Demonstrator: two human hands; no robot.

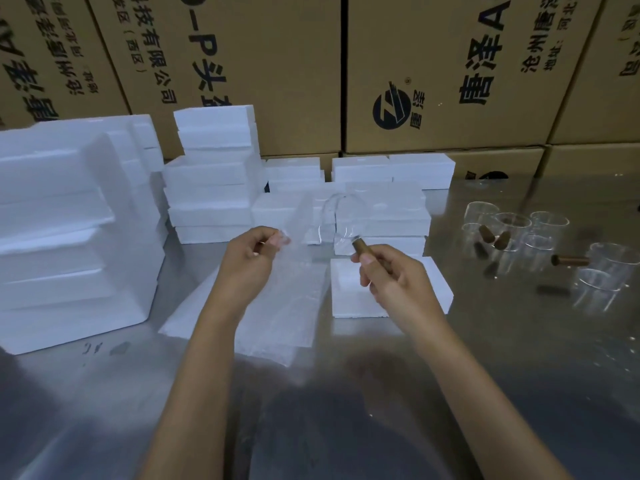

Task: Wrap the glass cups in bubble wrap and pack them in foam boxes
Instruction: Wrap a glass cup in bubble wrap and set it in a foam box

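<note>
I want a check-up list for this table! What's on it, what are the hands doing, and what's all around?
Surface: shiny metal table, reflective.
Job's things: glass cup held up by its brown handle; bubble wrap lying under the hands; foam boxes stacked at back and left; more glass cups at right.
Clutter: nothing seen.
Grippers: left hand pinches a bubble wrap edge; right hand grips the handle.
Cables: nothing seen.
Surroundings: printed cardboard cartons behind.
</note>
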